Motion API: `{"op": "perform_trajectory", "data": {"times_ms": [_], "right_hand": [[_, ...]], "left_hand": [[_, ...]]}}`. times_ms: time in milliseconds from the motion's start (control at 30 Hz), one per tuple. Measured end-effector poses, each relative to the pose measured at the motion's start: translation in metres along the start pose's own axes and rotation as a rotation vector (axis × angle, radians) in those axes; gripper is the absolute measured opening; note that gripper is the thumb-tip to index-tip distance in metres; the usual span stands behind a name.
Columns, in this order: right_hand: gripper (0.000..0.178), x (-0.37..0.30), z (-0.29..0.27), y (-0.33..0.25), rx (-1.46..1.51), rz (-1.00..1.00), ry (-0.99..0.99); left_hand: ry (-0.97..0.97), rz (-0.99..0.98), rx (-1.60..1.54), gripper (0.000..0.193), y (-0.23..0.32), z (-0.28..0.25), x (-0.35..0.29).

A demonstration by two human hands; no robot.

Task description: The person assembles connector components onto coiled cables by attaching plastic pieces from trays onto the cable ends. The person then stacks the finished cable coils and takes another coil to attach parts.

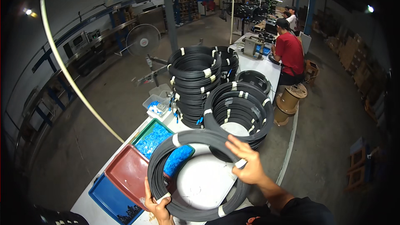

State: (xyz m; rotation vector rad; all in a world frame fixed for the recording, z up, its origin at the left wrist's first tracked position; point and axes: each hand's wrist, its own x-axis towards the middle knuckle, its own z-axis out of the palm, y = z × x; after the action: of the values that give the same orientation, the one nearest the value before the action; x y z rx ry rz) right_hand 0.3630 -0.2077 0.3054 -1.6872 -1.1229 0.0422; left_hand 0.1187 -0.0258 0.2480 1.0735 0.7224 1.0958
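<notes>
A coil of black cable [156, 171], bound with white tape bands, is held up tilted in front of me over the white table [200, 183]. My left hand [158, 208] grips its lower left rim, thumb on the face at a tape band. On the upper right rim, my right hand [248, 164] holds the coil with its fingers stretched across the top and the thumb by another tape band. Just beyond the coil stands a pile of similar black coils [208, 112], and a taller stack of coils [193, 83] rises at its left.
Left of the coil lie a green tray [141, 135] of small blue parts, a red tray [125, 168] and a blue tray [110, 198]. A clear bin [156, 108] sits behind them. A person in a red shirt [289, 54] works farther along the table, near a cable spool [287, 106].
</notes>
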Motion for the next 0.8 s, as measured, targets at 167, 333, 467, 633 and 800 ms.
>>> {"op": "perform_trajectory", "data": {"times_ms": [167,333,467,633,800], "right_hand": [[0.082,0.051,-0.091,0.016,-0.04,0.041,0.1],[0.085,0.086,-0.152,0.077,0.025,0.159,0.154],[0.087,0.11,-0.173,0.119,0.079,0.315,0.17],[0.084,0.132,-0.179,0.153,0.048,0.385,0.155],[0.084,0.142,-0.18,0.174,0.121,0.422,0.165]], "left_hand": [[-0.177,-0.035,0.054,0.101,0.03,0.107,0.04],[-0.287,-0.093,0.086,0.099,-0.004,0.199,0.088],[-0.306,-0.215,0.05,0.098,-0.027,0.25,0.113],[-0.264,-0.204,0.123,0.096,-0.048,0.278,0.134],[-0.27,-0.254,0.218,0.095,-0.058,0.288,0.144]]}}
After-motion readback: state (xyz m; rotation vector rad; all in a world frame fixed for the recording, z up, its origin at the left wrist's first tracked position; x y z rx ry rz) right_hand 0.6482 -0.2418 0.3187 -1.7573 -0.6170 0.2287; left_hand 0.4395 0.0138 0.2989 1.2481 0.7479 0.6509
